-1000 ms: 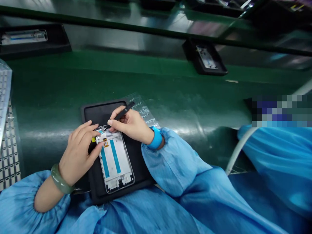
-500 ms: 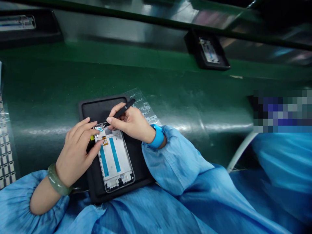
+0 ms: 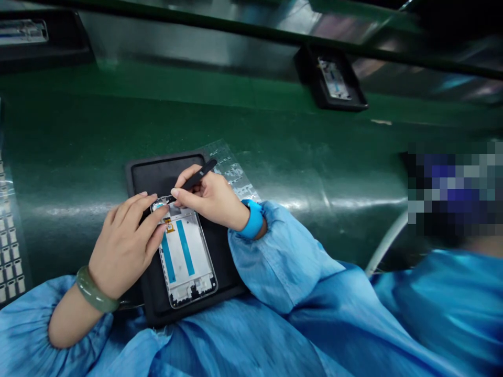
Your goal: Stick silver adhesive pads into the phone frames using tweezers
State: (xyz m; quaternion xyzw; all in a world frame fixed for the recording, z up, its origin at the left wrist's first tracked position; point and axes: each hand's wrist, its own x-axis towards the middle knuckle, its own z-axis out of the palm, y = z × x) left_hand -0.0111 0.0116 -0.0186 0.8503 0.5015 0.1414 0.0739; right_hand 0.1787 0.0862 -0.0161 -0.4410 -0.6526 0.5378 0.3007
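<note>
A silver phone frame (image 3: 198, 264) with two blue strips and a small orange flex part (image 3: 169, 225) lies tilted on a black tray (image 3: 157, 170). My left hand (image 3: 126, 241) grips the frame's upper left, its index fingertip pressing the inner face, the thumb near the flex part and the other fingers at the top edge. In my right hand (image 3: 210, 196), black tweezers (image 3: 200, 174) are pinched between thumb and fingers. Their tips point at the frame's top end; the fingers partly hide them, so what they touch cannot be made out.
A clear plastic sheet (image 3: 231, 170) sticks out from under the tray. Behind, a black box (image 3: 356, 99) and a black holder (image 3: 70, 44) each carry a phone frame. Rows of small pale parts (image 3: 10, 246) lie at far left. Another person's blue sleeve (image 3: 451, 283) is at right.
My left hand's index finger has come down onto the frame's upper part, and a yellow tab at the frame's left edge is now hidden. The right hand has barely moved.
</note>
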